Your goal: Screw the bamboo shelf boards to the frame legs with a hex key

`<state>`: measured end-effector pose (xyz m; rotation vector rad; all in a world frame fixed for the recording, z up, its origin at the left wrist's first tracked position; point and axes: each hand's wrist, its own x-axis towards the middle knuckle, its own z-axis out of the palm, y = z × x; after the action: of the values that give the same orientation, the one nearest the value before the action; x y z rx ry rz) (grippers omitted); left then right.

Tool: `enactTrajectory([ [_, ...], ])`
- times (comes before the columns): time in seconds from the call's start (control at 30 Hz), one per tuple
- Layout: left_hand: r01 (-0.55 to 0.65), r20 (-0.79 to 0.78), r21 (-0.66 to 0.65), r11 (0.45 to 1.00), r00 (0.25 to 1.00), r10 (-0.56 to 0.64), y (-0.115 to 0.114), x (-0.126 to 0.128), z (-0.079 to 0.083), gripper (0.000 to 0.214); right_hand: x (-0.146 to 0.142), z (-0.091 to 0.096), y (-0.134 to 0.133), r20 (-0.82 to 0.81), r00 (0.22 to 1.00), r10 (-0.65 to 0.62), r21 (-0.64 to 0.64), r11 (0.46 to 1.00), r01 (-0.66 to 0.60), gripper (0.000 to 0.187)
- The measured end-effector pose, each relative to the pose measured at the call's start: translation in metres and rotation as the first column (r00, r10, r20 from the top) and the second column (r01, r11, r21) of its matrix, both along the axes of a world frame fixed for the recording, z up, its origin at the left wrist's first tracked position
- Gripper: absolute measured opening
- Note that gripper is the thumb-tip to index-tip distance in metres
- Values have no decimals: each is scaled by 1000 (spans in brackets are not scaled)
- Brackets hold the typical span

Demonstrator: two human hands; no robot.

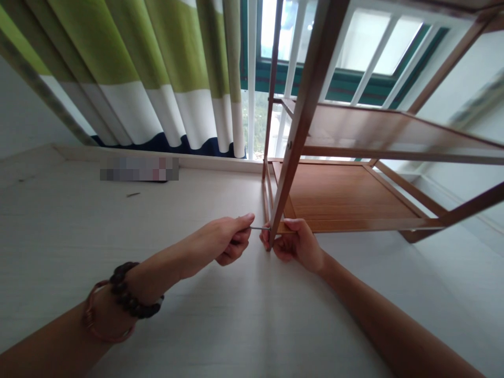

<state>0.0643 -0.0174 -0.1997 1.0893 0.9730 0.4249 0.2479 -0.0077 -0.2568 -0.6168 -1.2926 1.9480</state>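
Note:
My left hand (232,239) is closed in a pinch on a thin metal hex key (260,228). The key's far end meets the outer side of the shelf's front-left wooden leg (296,131), low down. My right hand (297,244) wraps around the bottom of that leg and the front rail of the lowest shelf board (350,191), with some fingertips showing on the leg's left side. The brown wooden shelf unit stands on the pale floor. Most of the key's handle end is hidden inside my left fist.
Green, white and navy curtains (157,79) hang at the back left, beside a barred window (378,47). A blurred-out flat object (137,169) lies by the baseboard, and a small thin piece (133,195) rests on the floor in front of it.

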Motion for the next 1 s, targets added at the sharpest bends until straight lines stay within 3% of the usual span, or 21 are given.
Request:
enactTrajectory([
  [0.17, 22, 27, -46, 999, 999, -21, 2, -2, -3, 42, -2, -3, 0, -5, 1000, -25, 7, 1000, 25, 38],
  [0.4, 29, -50, 61, 998, 998, -25, -1, -2, 0, 44, -1, -2, 1, 30, 999, -36, 48, 998, 35, 39],
  [0.57, 104, -31, 28, 994, 994, -104, 0, -5, -3, 44, -1, 2, -2, 27, 999, -33, -21, 999, 34, 35],
  [0.63, 140, -77, 80, 987, 988, -134, -1, -5, -3, 45, -1, 3, -2, 23, 999, -32, -42, 999, 33, 34],
  [0.7, 180, -228, 242, 953, 966, -125, -1, -5, -2, 47, -1, 4, -3, 15, 1000, -27, -53, 998, 28, 33],
  [0.77, 240, -401, 499, 833, 916, -24, -1, -6, -3, 47, -2, 4, -3, 9, 1000, -25, -56, 998, 25, 32],
  [0.83, 321, -491, 739, 593, 858, 148, 0, -7, -7, 43, -2, 4, -3, 10, 999, -31, -57, 998, 31, 32],
  [0.9, 383, -489, 853, 356, 825, 284, 0, -8, -15, 39, -2, 5, -3, 15, 999, -45, -70, 996, 46, 32],
  [0.93, 395, -476, 872, 289, 821, 315, 0, -8, -18, 38, -2, 5, -3, 18, 999, -51, -78, 996, 52, 33],
  [0.97, 389, -465, 880, 273, 827, 317, -1, -8, -21, 37, -2, 6, -3, 22, 998, -55, -84, 995, 57, 33],
  [1.0, 362, -449, 880, 307, 844, 294, -3, -7, -23, 38, -2, 6, -3, 26, 998, -60, -88, 994, 62, 33],
])
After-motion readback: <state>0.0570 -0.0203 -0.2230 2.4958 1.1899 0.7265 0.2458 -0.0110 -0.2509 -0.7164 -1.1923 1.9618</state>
